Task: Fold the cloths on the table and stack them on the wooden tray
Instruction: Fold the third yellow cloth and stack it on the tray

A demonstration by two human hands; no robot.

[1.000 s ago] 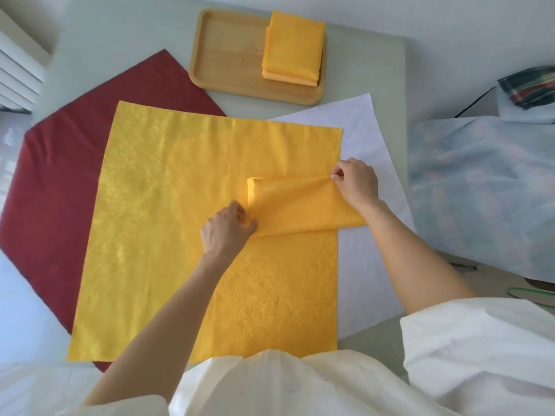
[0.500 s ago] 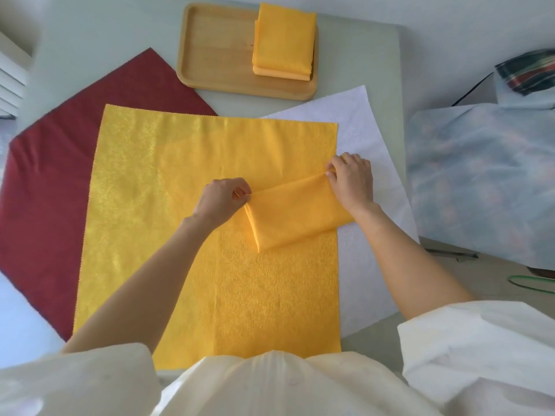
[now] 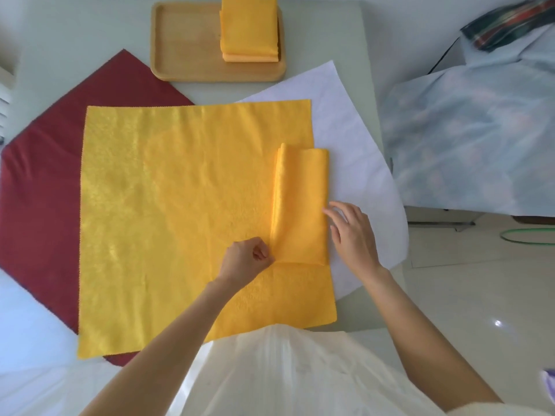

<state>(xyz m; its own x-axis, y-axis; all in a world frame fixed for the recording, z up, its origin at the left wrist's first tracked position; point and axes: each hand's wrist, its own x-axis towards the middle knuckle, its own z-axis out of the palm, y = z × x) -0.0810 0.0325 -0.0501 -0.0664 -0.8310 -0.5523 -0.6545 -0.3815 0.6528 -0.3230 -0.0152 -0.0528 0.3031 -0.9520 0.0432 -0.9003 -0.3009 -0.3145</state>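
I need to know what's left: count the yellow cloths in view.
4, perhaps more. Two folded yellow cloths lie stacked on the wooden tray; one folded yellow cloth lies between the hands; one flat yellow cloth lies beneath it. Layers may hide others.

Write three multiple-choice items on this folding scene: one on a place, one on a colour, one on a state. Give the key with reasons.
1. Where is the stack of folded yellow cloths?
A. on the right part of the wooden tray
B. on the red cloth
C. on the floor

2. What colour is the cloth lying under the left side of the large yellow cloth?
A. green
B. dark red
C. black

3. How is the right hand?
A. gripping the tray
B. clenched in a fist
C. fingers extended beside the small folded cloth

Key: 1 A, the stack sits inside the tray's right part; 2 B, the red cloth shows there; 3 C, its fingers are straight by the fold.
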